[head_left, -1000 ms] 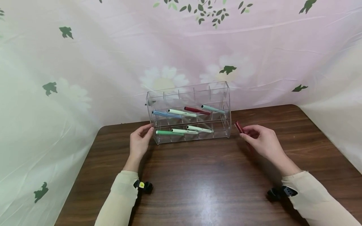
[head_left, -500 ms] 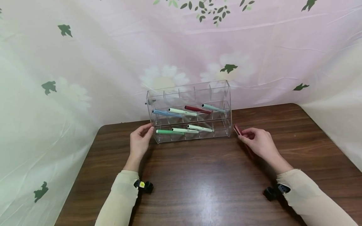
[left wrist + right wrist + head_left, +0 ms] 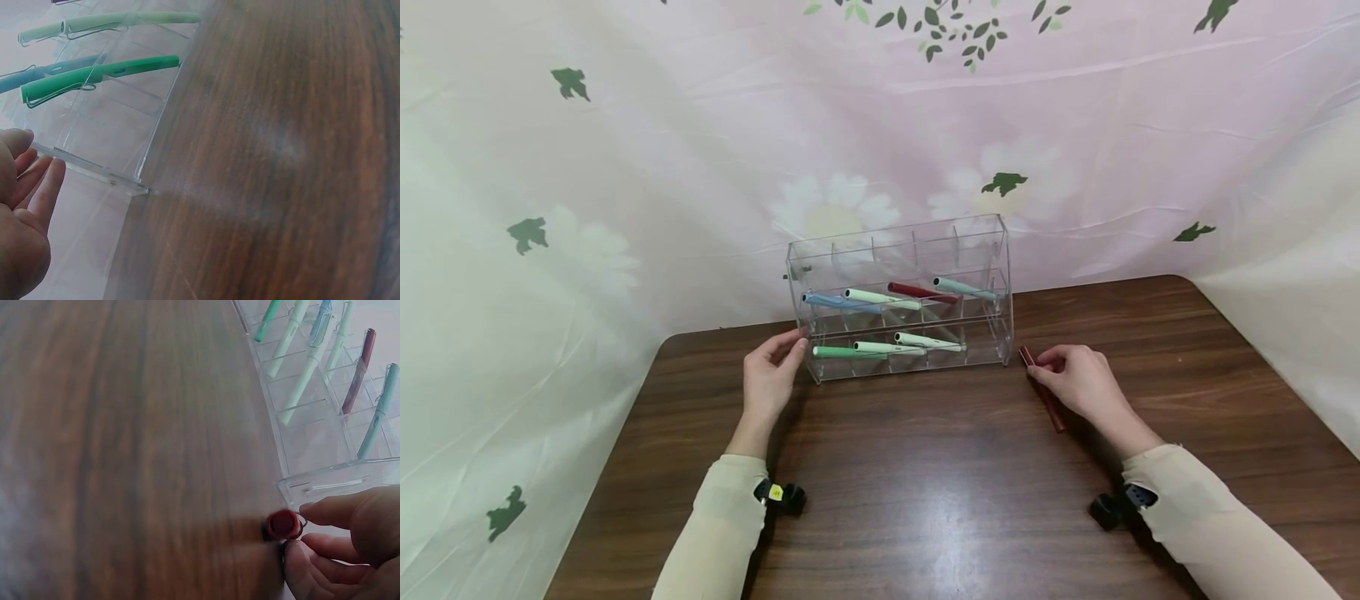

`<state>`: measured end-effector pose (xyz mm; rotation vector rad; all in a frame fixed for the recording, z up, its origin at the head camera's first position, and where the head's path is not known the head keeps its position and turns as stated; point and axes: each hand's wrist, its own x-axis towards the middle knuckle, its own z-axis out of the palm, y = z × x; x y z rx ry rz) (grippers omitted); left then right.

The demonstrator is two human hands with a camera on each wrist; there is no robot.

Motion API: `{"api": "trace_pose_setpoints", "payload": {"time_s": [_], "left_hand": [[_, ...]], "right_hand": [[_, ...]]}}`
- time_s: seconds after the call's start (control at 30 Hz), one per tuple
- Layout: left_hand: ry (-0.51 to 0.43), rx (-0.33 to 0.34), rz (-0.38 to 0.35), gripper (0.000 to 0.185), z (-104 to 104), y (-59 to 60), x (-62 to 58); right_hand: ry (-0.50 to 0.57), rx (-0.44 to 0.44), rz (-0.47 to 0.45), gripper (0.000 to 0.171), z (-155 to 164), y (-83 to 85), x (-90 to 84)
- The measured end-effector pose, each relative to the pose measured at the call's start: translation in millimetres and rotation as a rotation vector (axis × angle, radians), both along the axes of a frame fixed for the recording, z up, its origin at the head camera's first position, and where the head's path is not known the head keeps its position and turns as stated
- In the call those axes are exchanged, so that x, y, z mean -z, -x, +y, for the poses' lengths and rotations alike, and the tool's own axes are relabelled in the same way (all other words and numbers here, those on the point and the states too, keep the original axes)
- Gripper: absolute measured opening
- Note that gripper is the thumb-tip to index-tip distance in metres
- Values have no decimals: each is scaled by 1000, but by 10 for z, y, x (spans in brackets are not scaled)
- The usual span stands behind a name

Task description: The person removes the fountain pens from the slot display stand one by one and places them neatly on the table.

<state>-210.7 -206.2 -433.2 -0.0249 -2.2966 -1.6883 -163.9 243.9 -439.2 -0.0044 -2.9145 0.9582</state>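
On the brown table (image 3: 925, 467), left hand (image 3: 769, 379) lies flat, steadying the clear rack (image 3: 900, 296), while right hand (image 3: 1078, 382) should gently hold the red pen (image 3: 1042, 389) beside it.

A dark wooden counter (image 3: 925, 500) stood against a draped pink-and-cream cloth backdrop (image 3: 1075, 125); daisies and green leaves were printed on it; soft, even light fell.
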Motion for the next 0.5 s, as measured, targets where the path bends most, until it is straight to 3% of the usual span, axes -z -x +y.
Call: {"api": "trace_pose_setpoints", "payload": {"time_s": [0.5], "left_hand": [[-26,9,-25,27,8,-8,-18]], "right_hand": [[65,-18,-38,31,-16,-30,-4]]}}
